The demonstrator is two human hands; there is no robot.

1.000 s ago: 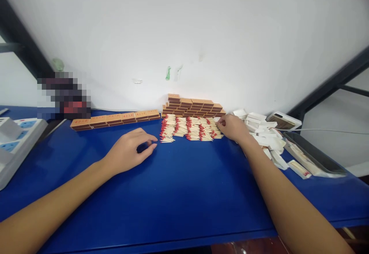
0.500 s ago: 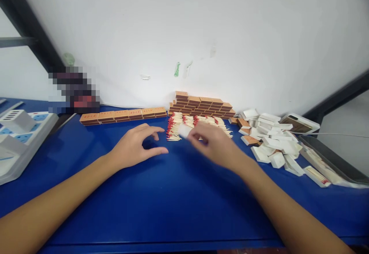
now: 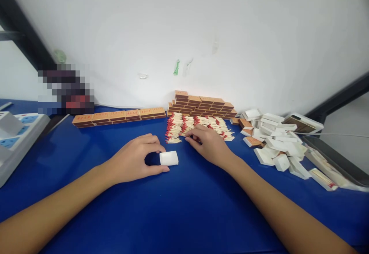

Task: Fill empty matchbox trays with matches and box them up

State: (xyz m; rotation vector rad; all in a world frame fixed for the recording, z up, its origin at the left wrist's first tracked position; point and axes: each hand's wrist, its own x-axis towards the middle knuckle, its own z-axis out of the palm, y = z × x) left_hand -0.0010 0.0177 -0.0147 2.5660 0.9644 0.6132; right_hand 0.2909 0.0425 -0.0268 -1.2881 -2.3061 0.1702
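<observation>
A small white matchbox tray (image 3: 169, 157) lies on the blue table (image 3: 173, 208), pinched at its left end between thumb and fingers of my left hand (image 3: 135, 159). My right hand (image 3: 209, 144) rests just right of it, fingertips curled down onto the near edge of a spread of red-tipped matches (image 3: 196, 127); what they grip I cannot make out. Behind the matches stands a stack of orange matchbox sleeves (image 3: 201, 107).
A low row of orange matchboxes (image 3: 118, 117) runs along the wall at left. A heap of white trays and sleeves (image 3: 272, 142) lies at right, beside a phone (image 3: 302, 123) and cable. A white power strip (image 3: 14, 138) sits far left.
My right hand carried a white tray from the heap at right to the table's middle and let go. My left hand took hold of it. The right hand then went to the matches.
</observation>
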